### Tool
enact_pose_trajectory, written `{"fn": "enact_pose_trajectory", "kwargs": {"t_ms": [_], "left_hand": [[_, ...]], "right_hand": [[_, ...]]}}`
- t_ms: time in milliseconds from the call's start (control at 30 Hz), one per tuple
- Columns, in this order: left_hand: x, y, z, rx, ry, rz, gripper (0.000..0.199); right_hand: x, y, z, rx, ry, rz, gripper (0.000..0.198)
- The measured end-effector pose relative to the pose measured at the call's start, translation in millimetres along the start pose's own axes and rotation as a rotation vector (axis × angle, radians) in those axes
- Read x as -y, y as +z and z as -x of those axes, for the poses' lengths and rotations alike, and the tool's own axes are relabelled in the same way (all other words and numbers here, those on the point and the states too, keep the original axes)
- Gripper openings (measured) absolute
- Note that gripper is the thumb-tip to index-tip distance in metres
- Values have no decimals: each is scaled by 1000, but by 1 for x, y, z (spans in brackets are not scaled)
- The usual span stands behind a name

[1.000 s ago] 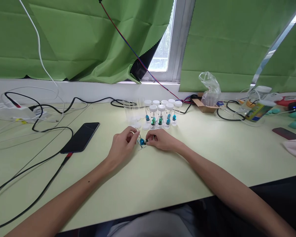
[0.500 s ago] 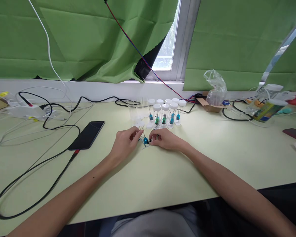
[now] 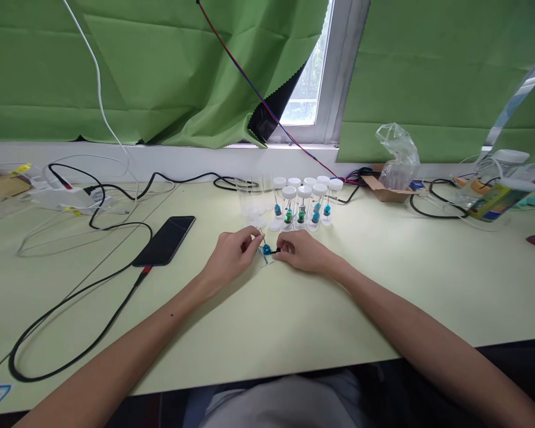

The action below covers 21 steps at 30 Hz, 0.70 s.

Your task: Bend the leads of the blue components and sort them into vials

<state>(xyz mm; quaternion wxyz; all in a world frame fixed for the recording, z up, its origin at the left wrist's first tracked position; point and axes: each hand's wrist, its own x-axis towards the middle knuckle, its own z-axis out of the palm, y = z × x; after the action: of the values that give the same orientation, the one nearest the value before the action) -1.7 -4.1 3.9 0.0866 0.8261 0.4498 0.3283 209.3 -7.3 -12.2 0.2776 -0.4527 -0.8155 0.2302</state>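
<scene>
Between my hands is a small blue piece [image 3: 266,250] with a thin metal stem rising from it. My left hand [image 3: 235,252] is closed in a pinch at the top of that stem. To the right, my right hand [image 3: 301,250] pinches a small dark part that sticks out from the blue piece; the fingers partly hide it. Thin metal pins [image 3: 267,263] lie on the table just below. Right behind my hands stand several clear tubes with white caps [image 3: 304,191], holding similar blue and green pieces on stems.
Uncapped clear tubes [image 3: 244,202] and loose white caps [image 3: 275,226] are left of the filled ones. A phone [image 3: 164,241] on a black cable [image 3: 102,351] lies to the left. At the back right are a cardboard box [image 3: 387,189] with a plastic bag and a yellow-green container [image 3: 502,199].
The view has shifted slightly, so the scene sits a little further right. My hands keep their pinches around the blue piece, and a bit more of the dark part shows.
</scene>
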Motion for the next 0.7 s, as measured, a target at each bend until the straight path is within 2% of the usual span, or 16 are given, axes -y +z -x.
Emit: {"fn": "enact_pose_trajectory", "kwargs": {"t_ms": [167, 433, 700], "left_hand": [[1, 1, 0, -37, -2, 7, 29], [-3, -3, -1, -165, -60, 62, 26], [-4, -4, -3, -250, -209, 389, 25]], "right_hand": [[-3, 2, 0, -42, -24, 21, 12], [-3, 5, 0, -170, -52, -22, 14], [-1, 5, -1, -316, -84, -45, 16]]}}
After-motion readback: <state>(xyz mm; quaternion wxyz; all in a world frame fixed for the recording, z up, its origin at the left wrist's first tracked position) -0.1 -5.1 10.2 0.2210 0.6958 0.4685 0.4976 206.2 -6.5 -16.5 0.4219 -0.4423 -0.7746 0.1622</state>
